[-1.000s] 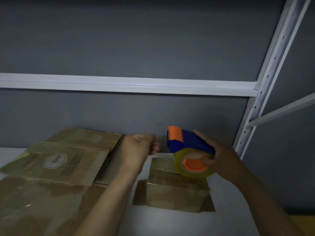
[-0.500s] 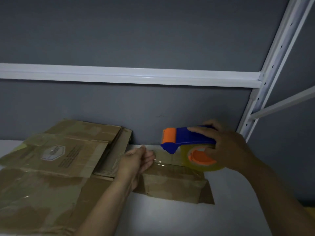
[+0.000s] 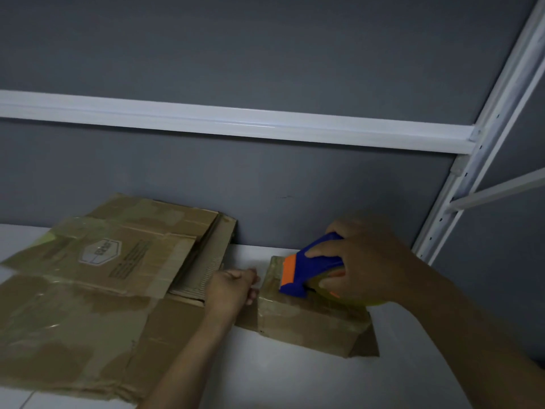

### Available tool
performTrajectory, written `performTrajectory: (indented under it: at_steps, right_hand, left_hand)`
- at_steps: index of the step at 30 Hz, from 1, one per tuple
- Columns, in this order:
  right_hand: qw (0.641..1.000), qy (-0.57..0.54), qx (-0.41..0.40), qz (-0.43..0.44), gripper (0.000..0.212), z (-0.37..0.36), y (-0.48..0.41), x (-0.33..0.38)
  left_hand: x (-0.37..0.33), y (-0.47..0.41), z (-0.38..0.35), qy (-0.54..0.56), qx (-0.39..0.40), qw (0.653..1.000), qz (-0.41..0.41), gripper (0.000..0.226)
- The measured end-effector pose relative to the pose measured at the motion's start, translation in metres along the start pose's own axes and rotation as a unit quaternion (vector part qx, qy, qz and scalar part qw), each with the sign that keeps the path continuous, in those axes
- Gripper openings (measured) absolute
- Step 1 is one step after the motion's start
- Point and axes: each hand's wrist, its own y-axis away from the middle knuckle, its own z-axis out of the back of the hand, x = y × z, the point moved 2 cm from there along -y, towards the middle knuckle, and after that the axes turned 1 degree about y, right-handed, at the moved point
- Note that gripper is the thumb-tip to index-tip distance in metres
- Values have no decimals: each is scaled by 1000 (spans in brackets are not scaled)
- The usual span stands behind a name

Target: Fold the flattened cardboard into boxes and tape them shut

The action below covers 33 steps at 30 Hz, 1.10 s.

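A small brown cardboard box [image 3: 309, 323] stands on the white shelf [image 3: 295, 379], its lower flaps splayed out on the surface. My right hand [image 3: 374, 261] grips a blue and orange tape dispenser [image 3: 309, 270] holding a roll of clear tape, and presses its front end onto the box top. My left hand [image 3: 233, 287] is at the box's left edge with its fingers curled, pinching the end of the clear tape strip [image 3: 267, 292] that runs to the dispenser.
A pile of flattened cardboard [image 3: 88, 290], patched with old tape, covers the left of the shelf up to the grey wall [image 3: 265, 54]. A white rack beam [image 3: 236, 125] crosses above. A white perforated upright [image 3: 486, 143] rises at the right.
The dispenser has come down from the air onto the box top and tipped forward. My left hand has drawn the tape end down to the box's left edge.
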Motion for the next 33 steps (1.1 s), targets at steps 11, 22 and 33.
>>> performTrajectory:
  at_steps: [11, 22, 33]
  right_hand:
    - [1000, -5, 1, -5, 49, -1, -8, 5]
    - [995, -49, 66, 52, 41, 10, -18, -12]
    - [985, -155, 72, 2, 44, 28, 22, -54]
  left_hand:
    - [-2, 6, 5, -81, 101, 982, -135, 52]
    - [-24, -10, -22, -297, 363, 839, -275, 119]
    - [-32, -18, -22, -383, 333, 811, -290, 118]
